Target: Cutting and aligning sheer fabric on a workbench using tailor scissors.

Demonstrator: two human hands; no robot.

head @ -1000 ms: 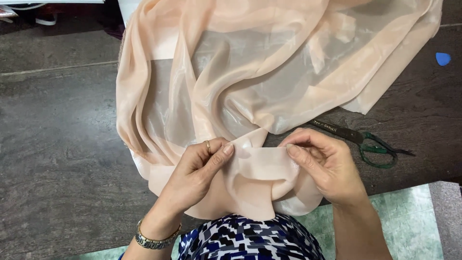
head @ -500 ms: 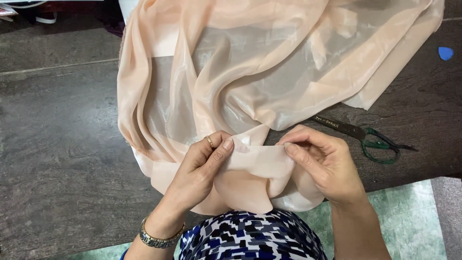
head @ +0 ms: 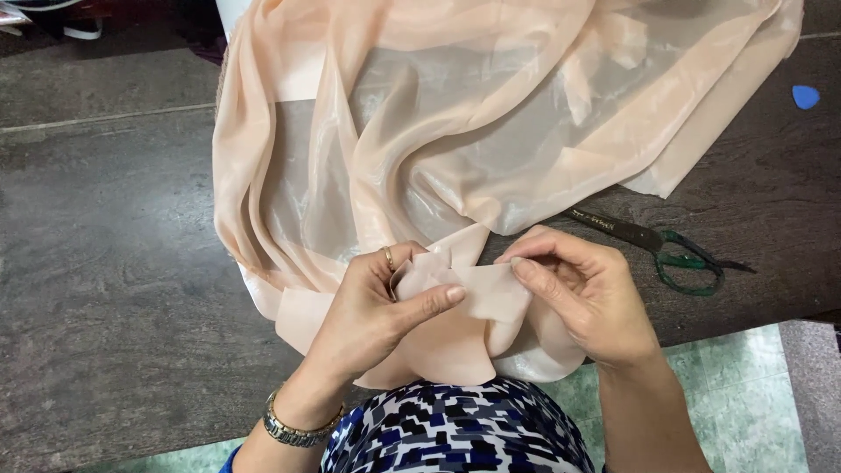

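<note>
A large sheet of sheer peach fabric (head: 455,131) lies rumpled over a dark wooden table (head: 114,263). Its near edge hangs over the table's front edge toward my body. My left hand (head: 377,311), with a ring and a metal wristwatch, pinches a folded bit of that near edge between thumb and fingers. My right hand (head: 583,293) pinches the same strip of fabric a little to the right. The short stretch of peach fabric between the two hands is gathered into small folds.
Green-handled scissors (head: 666,250) lie shut on the table just right of my right hand. A small blue piece of chalk (head: 804,96) sits at the far right. Green floor tiles (head: 745,412) show below the table edge.
Both hands have shifted slightly and drawn closer, gathering the fabric edge into tighter folds between them. The big sheet and the scissors have stayed in place.
</note>
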